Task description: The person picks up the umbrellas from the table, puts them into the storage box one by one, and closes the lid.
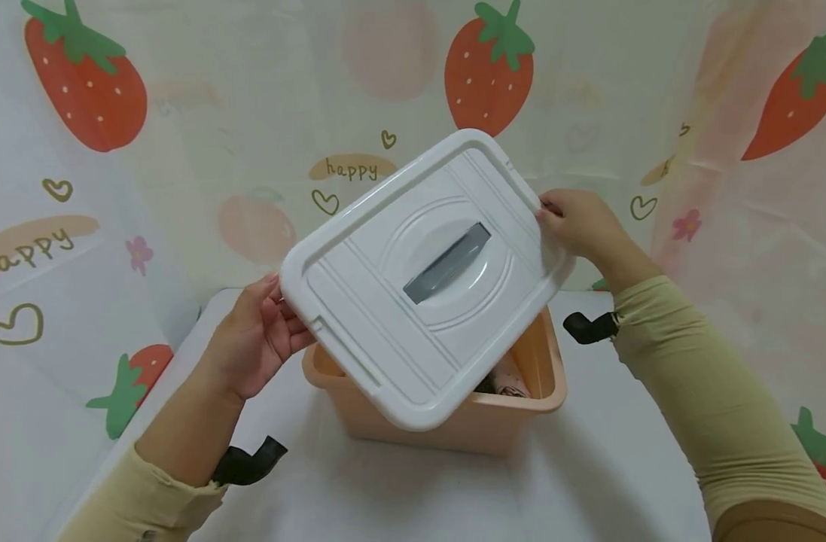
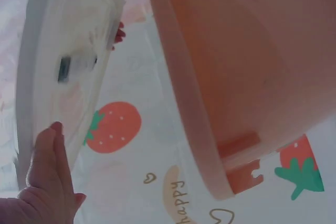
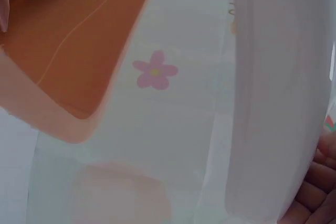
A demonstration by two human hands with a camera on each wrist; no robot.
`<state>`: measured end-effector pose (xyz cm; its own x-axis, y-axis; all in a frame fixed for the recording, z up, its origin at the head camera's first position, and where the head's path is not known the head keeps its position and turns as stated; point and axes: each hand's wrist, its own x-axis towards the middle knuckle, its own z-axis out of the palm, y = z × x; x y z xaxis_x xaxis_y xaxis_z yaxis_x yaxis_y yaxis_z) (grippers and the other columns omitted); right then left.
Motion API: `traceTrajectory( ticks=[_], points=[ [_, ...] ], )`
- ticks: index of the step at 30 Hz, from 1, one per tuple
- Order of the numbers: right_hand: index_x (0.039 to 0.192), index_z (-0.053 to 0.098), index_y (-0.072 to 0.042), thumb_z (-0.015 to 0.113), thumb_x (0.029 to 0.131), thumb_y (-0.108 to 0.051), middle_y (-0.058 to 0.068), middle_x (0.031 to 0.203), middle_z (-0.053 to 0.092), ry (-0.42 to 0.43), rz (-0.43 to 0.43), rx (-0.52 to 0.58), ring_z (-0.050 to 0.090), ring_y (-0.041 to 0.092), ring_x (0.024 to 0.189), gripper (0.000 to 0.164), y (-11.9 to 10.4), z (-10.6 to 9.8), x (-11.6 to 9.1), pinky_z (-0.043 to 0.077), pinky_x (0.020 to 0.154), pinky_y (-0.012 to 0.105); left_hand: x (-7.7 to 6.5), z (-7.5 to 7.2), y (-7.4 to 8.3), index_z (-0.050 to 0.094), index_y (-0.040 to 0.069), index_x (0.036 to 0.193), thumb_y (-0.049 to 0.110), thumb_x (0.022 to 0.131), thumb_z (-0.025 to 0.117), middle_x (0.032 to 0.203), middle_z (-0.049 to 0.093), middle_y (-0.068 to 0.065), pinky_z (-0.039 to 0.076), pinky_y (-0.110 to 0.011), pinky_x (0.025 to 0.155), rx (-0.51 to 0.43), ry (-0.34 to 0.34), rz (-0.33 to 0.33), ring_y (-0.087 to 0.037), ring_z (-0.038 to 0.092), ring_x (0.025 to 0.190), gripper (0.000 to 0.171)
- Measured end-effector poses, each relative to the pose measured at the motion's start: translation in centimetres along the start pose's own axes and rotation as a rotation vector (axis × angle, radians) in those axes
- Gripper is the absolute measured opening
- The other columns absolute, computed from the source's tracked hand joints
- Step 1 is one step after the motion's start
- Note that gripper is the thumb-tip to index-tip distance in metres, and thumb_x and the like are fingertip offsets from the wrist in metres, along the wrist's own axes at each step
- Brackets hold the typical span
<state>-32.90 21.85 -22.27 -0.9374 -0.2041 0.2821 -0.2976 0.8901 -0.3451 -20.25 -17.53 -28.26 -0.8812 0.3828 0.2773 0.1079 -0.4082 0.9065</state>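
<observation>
A white lid [image 1: 358,301] with a grey handle [image 1: 448,263] is held tilted above a peach-coloured plastic bin [image 1: 413,421]. My left hand [image 1: 253,339] holds the lid's left edge, its thumb at the rim and its fingers reaching underneath. In the left wrist view those fingers [image 2: 50,166] lie along the lid's underside. At the opposite side, my right hand [image 1: 575,222] pinches the rim between thumb and fingers. Inside the bin, a rolled pinkish cloth [image 1: 509,376] shows beside something dark; the lid hides the rest.
The bin stands on a white-covered table [image 1: 413,497]. Close behind hangs a curtain [image 1: 263,90] printed with strawberries, hearts and "happy", and it continues along both sides. Black curved pieces [image 1: 250,461] stick out from both sleeves at the wrists.
</observation>
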Motion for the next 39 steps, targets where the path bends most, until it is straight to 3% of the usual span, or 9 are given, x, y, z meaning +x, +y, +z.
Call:
traceTrajectory(
  ticks=[4, 8, 16, 26, 33, 39],
  points=[
    [0.105, 0.06, -0.002, 0.045, 0.094, -0.017, 0.018, 0.099, 0.06, 0.043, 0.022, -0.008, 0.054, 0.031, 0.084, 0.024, 0.3, 0.0, -0.3, 0.047, 0.07, 0.045, -0.3, 0.8, -0.6, 0.027, 0.007, 0.138, 0.021, 0.098, 0.039, 0.112, 0.059, -0.008, 0.049, -0.035, 0.084, 0.156, 0.047, -0.051, -0.023, 0.062, 0.098, 0.044],
    [0.098, 0.061, -0.002, 0.045, 0.093, -0.015, 0.019, 0.094, 0.061, 0.114, 0.023, -0.017, 0.055, 0.031, 0.082, 0.021, 0.5, 0.3, -0.8, 0.047, 0.068, 0.045, -0.4, 1.5, -1.0, 0.015, 0.013, 0.144, 0.011, 0.091, 0.055, 0.112, 0.058, -0.012, 0.049, -0.034, 0.084, 0.292, 0.109, -0.094, -0.022, 0.063, 0.096, 0.067],
    [0.085, 0.062, 0.002, 0.047, 0.09, -0.017, 0.02, 0.088, 0.062, 0.162, 0.068, 0.002, 0.055, 0.033, 0.08, 0.024, 0.3, 0.6, -1.7, 0.045, 0.067, 0.044, 0.2, 1.5, -1.3, 0.015, 0.021, 0.146, 0.009, 0.087, 0.062, 0.112, 0.055, -0.02, 0.051, -0.039, 0.08, 0.45, 0.181, -0.056, -0.02, 0.064, 0.093, 0.076],
    [0.1, 0.066, 0.0, 0.054, 0.088, -0.03, 0.017, 0.099, 0.064, 0.067, 0.179, 0.097, 0.056, 0.028, 0.088, 0.034, 0.0, -0.1, -3.7, 0.046, 0.073, 0.039, 1.7, -0.5, 0.2, 0.023, 0.017, 0.146, 0.018, 0.086, 0.065, 0.107, 0.058, -0.014, 0.051, -0.038, 0.079, 0.566, 0.222, -0.135, -0.016, 0.064, 0.09, 0.074],
    [0.102, 0.065, 0.0, 0.058, 0.087, -0.033, 0.016, 0.094, 0.062, -0.08, 0.236, 0.179, 0.059, 0.022, 0.074, 0.037, 0.0, -0.3, -5.5, 0.05, 0.061, 0.03, 3.0, -2.3, 1.1, 0.026, 0.014, 0.145, 0.022, 0.084, 0.067, 0.105, 0.059, -0.012, 0.05, -0.039, 0.082, 0.664, 0.165, -0.237, -0.014, 0.063, 0.087, 0.074],
    [0.105, 0.062, 0.002, 0.061, 0.086, -0.033, 0.016, 0.096, 0.064, -0.206, 0.254, 0.322, 0.066, 0.018, 0.075, 0.04, -0.1, 0.7, -7.6, 0.054, 0.07, 0.035, 3.1, -3.9, 1.6, 0.036, 0.006, 0.138, 0.026, 0.084, 0.067, 0.108, 0.06, -0.003, 0.051, -0.031, 0.081, 0.647, 0.204, -0.331, -0.01, 0.063, 0.089, 0.065]
  ],
)
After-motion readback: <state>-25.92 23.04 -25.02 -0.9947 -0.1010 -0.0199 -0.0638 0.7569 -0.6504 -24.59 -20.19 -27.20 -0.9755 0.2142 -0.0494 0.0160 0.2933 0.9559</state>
